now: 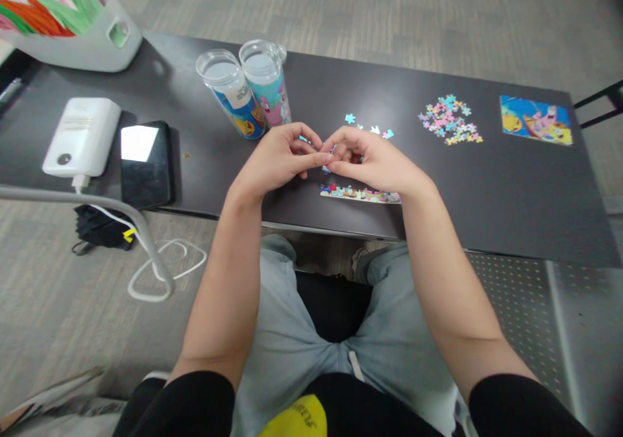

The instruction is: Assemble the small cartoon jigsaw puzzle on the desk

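Note:
My left hand (287, 153) and my right hand (366, 153) meet fingertip to fingertip above the dark table. Both are closed in a pinch on small jigsaw puzzle pieces (326, 170), mostly covered by the fingers. Just below the hands lies a joined strip of puzzle pieces (357, 194), its right end close to my right wrist. Beyond my fingers, a few loose pieces (350, 119) are scattered. Farther right sits a pile of mixed pink, yellow and blue pieces (450, 120). A colourful cartoon picture card (535, 120) lies at the right end.
Two clear-lidded cartoon cups (265, 83) stand beyond my left hand. To the left are a black phone (146, 174), a white power bank (82, 137) with a cable, and a white basket (111, 44). The table's (511, 210) near edge runs above my lap.

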`<state>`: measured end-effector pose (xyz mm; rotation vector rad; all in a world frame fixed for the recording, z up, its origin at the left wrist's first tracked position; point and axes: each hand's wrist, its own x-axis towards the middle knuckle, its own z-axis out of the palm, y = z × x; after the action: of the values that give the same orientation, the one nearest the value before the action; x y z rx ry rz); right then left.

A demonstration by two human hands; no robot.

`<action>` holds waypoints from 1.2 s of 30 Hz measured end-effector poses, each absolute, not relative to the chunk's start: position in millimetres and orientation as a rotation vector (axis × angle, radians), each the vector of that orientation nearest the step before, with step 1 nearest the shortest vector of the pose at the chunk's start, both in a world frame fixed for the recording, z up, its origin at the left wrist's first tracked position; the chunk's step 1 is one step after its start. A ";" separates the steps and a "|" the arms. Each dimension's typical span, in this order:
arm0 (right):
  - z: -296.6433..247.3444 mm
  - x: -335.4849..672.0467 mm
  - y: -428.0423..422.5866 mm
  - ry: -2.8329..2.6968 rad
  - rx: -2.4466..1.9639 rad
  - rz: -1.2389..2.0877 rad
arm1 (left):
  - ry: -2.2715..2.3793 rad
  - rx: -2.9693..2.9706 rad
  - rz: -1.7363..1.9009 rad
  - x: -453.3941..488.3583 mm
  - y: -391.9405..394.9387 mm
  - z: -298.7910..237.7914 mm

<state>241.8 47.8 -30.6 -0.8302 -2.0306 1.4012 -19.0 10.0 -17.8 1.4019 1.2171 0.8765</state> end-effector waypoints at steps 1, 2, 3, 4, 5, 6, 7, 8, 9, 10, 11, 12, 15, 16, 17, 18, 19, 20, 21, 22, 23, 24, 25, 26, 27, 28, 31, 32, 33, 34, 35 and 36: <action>-30.6 242.0 48.3 -2.040 -0.834 1.414 | 1.219 1.444 0.869 -22.7 9.0 -17.9; -30.9 242.4 48.9 -2.053 -0.838 1.428 | 1.231 1.500 0.860 -26.5 7.8 -18.0; -31.2 243.0 49.4 -2.069 -0.842 1.441 | 1.250 1.562 0.848 -30.1 6.5 -17.8; -31.7 243.5 49.8 -2.087 -0.846 1.452 | 1.272 1.625 0.828 -33.3 5.1 -17.6; -32.3 243.9 50.1 -2.104 -0.851 1.461 | 1.289 1.682 0.796 -35.8 3.7 -17.1; -32.8 244.1 50.4 -2.120 -0.855 1.465 | 1.300 1.728 0.759 -37.6 2.4 -16.6; -33.3 244.3 50.6 -2.133 -0.859 1.467 | 1.307 1.764 0.724 -38.5 1.1 -16.0; -33.6 244.2 50.8 -2.143 -0.863 1.469 | 1.311 1.793 0.694 -38.7 0.0 -15.4; -33.6 244.1 50.9 -2.152 -0.867 1.470 | 1.319 1.818 0.668 -38.4 -0.9 -14.9; -33.4 244.0 51.0 -2.159 -0.870 1.472 | 1.333 1.841 0.647 -37.7 -1.6 -14.5; -32.8 243.8 51.0 -2.167 -0.872 1.476 | 1.353 1.863 0.629 -36.9 -2.1 -14.3; -31.9 243.7 50.9 -2.175 -0.873 1.482 | 1.373 1.881 0.613 -36.1 -2.5 -14.3; -28.5 243.2 49.9 -2.193 -0.864 1.502 | 1.405 1.908 0.581 -34.8 -2.9 -14.8; -27.6 242.9 49.3 -2.196 -0.860 1.506 | 1.407 1.911 0.580 -34.7 -3.0 -15.0; -26.9 242.4 48.7 -2.196 -0.861 1.504 | 1.407 1.912 0.582 -34.7 -3.0 -15.3; -26.5 241.9 48.0 -2.195 -0.868 1.496 | 1.408 1.913 0.588 -34.7 -3.0 -15.4; -26.5 241.2 47.5 -2.195 -0.883 1.484 | 1.409 1.914 0.593 -34.8 -3.1 -15.5; -26.7 240.5 47.1 -2.196 -0.903 1.468 | 1.408 1.913 0.598 -34.8 -3.1 -15.6; -27.2 239.8 46.8 -2.199 -0.923 1.450 | 1.406 1.911 0.600 -34.8 -3.1 -15.7; -27.9 239.2 46.8 -2.204 -0.938 1.431 | 1.402 1.909 0.600 -34.8 -3.1 -15.8; -28.6 238.7 47.0 -2.213 -0.946 1.411 | 1.400 1.906 0.600 -34.7 -3.1 -15.9; -29.4 238.4 47.4 -2.223 -0.948 1.389 | 1.398 1.903 0.598 -34.5 -3.1 -16.0; -30.0 238.2 47.9 -2.234 -0.944 1.368 | 1.398 1.900 0.595 -34.2 -3.1 -16.0; -30.5 238.1 48.4 -2.244 -0.940 1.349 | 1.400 1.898 0.594 -34.0 -3.1 -15.9; -30.8 238.1 48.9 -2.251 -0.938 1.334 | 1.404 1.897 0.591 -33.7 -3.1 -15.6; -30.9 238.1 49.2 -2.254 -0.939 1.325 | 1.409 1.897 0.589 -33.5 -3.1 -15.2; -29.9 237.7 48.9 -2.259 -0.939 1.335 | 1.410 1.905 0.580 -33.8 -3.3 -13.4; -29.1 237.5 48.3 -2.264 -0.932 1.336 | 1.405 1.910 0.578 -34.2 -3.4 -12.9; -28.0 237.4 47.7 -2.270 -0.923 1.334 | 1.398 1.910 0.579 -34.8 -3.6 -12.4; -26.6 237.7 46.9 -2.272 -0.914 1.328 | 1.387 1.904 0.587 -35.5 -3.7 -12.3; -24.8 238.5 46.0 -2.266 -0.906 1.320 | 1.373 1.887 0.603 -36.2 -3.6 -12.5; -22.6 240.0 45.3 -2.251 -0.902 1.310 | 1.360 1.861 0.632 -36.9 -3.3 -13.0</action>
<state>240.0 45.3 -22.6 -0.9022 -2.2511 1.3102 -36.9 -3.3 -13.0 1.8611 1.3605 0.6324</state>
